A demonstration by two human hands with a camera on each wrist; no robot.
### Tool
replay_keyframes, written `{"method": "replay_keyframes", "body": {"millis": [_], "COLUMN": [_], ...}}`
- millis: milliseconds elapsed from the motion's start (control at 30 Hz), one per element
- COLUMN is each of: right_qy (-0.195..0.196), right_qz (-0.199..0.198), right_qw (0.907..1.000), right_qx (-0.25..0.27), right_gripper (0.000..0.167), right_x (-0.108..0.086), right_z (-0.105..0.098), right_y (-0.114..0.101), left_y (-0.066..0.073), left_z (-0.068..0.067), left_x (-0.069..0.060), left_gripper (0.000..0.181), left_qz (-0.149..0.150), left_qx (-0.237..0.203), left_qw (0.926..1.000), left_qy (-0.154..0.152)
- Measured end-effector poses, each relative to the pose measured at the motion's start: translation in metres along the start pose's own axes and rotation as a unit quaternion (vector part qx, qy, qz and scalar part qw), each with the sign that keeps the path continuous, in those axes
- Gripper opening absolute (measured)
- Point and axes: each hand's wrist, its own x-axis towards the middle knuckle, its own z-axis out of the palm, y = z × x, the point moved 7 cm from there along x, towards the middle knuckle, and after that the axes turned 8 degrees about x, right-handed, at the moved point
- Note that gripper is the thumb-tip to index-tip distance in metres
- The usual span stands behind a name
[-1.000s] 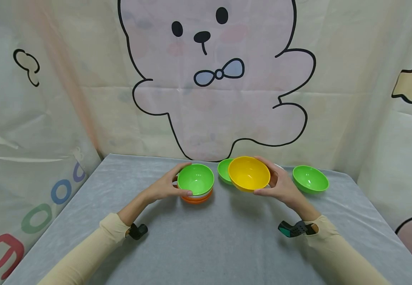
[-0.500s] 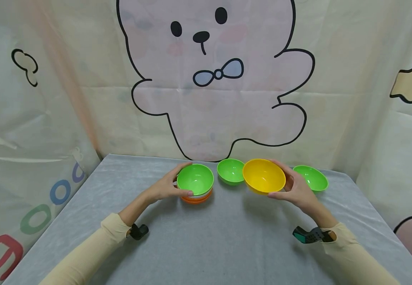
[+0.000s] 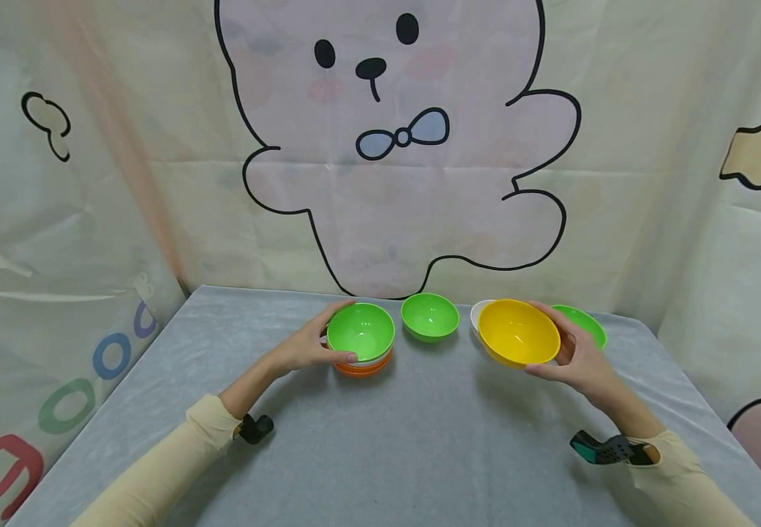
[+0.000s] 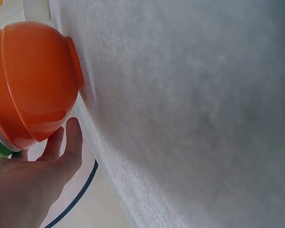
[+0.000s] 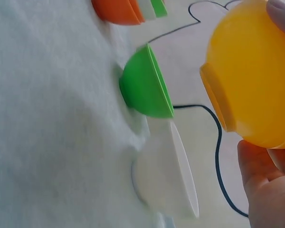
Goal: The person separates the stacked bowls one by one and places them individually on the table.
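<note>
My left hand (image 3: 306,345) grips the side of a nested stack, thumb and fingers round the green bowl (image 3: 361,331) on top. Under it show a white rim and orange bowls (image 4: 40,80), their base on the cloth in the left wrist view. My right hand (image 3: 576,359) holds a yellow bowl (image 3: 519,333) by its right side, upright and raised above the table. Behind the yellow bowl stands a white bowl (image 5: 162,172), mostly hidden in the head view. Another green bowl (image 3: 429,318) stands between the stack and the white bowl.
One more green bowl (image 3: 581,325) stands at the back right, partly covered by my right hand. A grey cloth (image 3: 420,446) covers the table. Behind its far edge hangs a curtain (image 3: 380,219) with a cartoon bear.
My right hand has carried the yellow bowl to the right, uncovering the middle green bowl and covering part of the right one. My left hand stays at the stack.
</note>
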Motion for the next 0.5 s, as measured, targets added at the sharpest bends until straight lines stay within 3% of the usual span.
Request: {"method": "replay_keyframes", "body": {"millis": [233,500], "right_qy": [0.032,0.071], "right_qz": [-0.004,0.006], "right_qw": [0.9976,0.9886], "right_qx": [-0.06,-0.133], "right_gripper": [0.083,0.081], "right_x": [-0.018,-0.039], "right_z": [-0.026,-0.062], "right_y": [-0.003,0.002], "left_y": [0.0,0.001], "left_z": [0.0,0.0], "left_x": [-0.001,-0.002], "left_gripper": [0.096,0.096], "left_qz": [-0.003,-0.006], "left_qx": [0.002,0.007], "left_qw": [1.0,1.0], "left_qy": [-0.001,-0.002]}}
